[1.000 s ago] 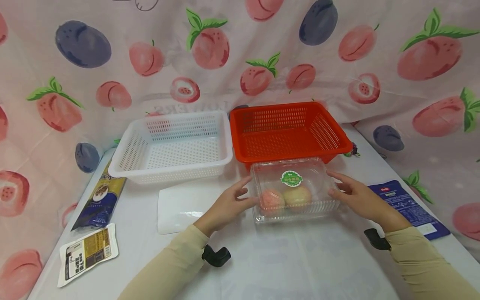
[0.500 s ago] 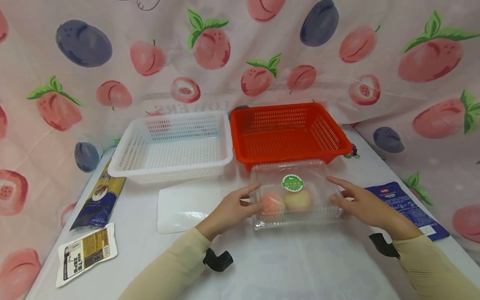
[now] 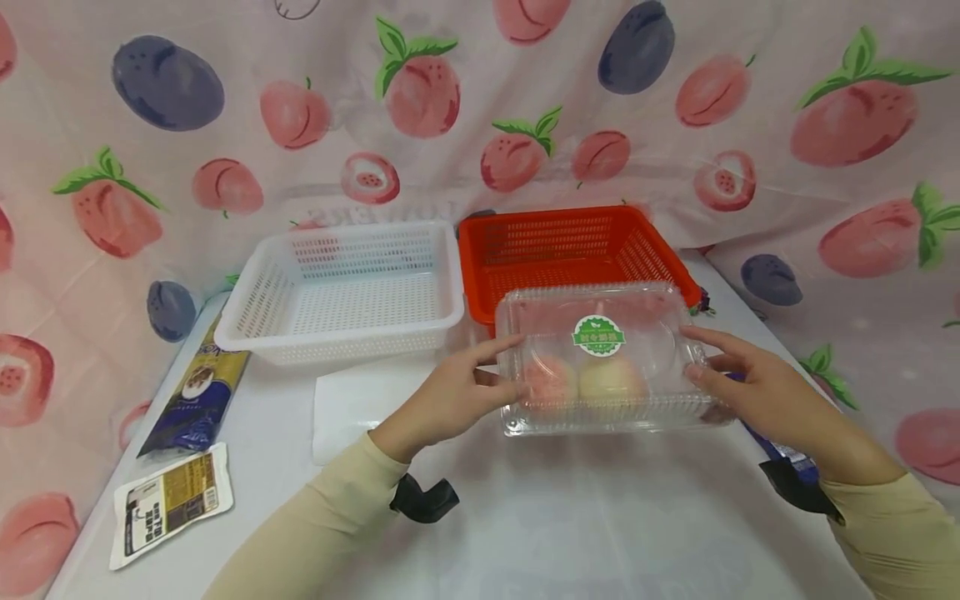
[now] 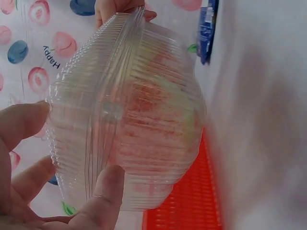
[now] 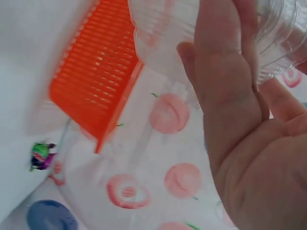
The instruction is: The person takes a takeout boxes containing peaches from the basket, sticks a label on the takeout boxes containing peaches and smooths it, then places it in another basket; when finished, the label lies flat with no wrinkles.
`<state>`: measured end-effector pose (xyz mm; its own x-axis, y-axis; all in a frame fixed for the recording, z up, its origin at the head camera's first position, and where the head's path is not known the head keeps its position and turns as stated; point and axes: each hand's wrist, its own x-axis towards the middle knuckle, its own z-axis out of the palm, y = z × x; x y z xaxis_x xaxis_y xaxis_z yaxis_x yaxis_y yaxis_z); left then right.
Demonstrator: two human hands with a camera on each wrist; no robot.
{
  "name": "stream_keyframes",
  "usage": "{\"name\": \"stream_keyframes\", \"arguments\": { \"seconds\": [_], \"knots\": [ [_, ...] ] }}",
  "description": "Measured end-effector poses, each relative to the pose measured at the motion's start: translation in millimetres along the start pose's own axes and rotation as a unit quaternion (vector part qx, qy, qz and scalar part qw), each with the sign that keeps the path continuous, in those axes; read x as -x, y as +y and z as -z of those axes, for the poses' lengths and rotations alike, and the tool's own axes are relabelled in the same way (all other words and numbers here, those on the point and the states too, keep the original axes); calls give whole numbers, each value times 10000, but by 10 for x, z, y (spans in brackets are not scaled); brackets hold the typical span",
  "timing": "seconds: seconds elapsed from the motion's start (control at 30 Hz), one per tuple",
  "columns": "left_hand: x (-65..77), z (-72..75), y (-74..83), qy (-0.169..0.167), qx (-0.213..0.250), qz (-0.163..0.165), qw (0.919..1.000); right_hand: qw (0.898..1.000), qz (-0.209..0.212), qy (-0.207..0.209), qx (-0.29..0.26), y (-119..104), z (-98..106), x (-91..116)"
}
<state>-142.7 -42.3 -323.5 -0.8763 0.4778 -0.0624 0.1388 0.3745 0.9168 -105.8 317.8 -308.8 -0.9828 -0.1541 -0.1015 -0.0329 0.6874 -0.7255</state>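
Observation:
Between my two hands is a clear plastic clamshell box (image 3: 660,354) with a green-and-white sticker (image 3: 598,336) on its lid. Inside lie a pinkish-red round fruit (image 3: 549,383) and a pale yellow-green one (image 3: 611,382); their exact kind is blurred by the plastic. My left hand (image 3: 453,390) grips the box's left end, thumb low and fingers higher up, as the left wrist view shows. At the right end, my right hand (image 3: 772,400) grips it too. The box is raised off the table, its far edge overlapping the red basket's front in the head view.
Behind the box stands a red perforated basket (image 3: 675,275), with a white one (image 3: 341,343) beside it on the left. A white sheet-like packet (image 3: 352,408), a blue-and-gold bag (image 3: 197,400) and a white-and-gold pouch (image 3: 174,504) lie left. A blue packet (image 3: 798,460) is partly hidden at right.
Both hands have closed on the ends of the plastic box and lifted it off the table. It has come up towards the camera and now covers the red basket's front edge.

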Motion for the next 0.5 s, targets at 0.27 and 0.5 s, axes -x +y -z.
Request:
{"name": "stream_keyframes", "arguments": {
  "seconds": [0.27,0.5],
  "knots": [
    [-210,203,217,284,-122,-251,9992,9983,349,470,-15,-181,197,-214],
    [-415,358,230,225,109,-145,9996,9974,268,641,178,-275,314,-445]
  ]
}}
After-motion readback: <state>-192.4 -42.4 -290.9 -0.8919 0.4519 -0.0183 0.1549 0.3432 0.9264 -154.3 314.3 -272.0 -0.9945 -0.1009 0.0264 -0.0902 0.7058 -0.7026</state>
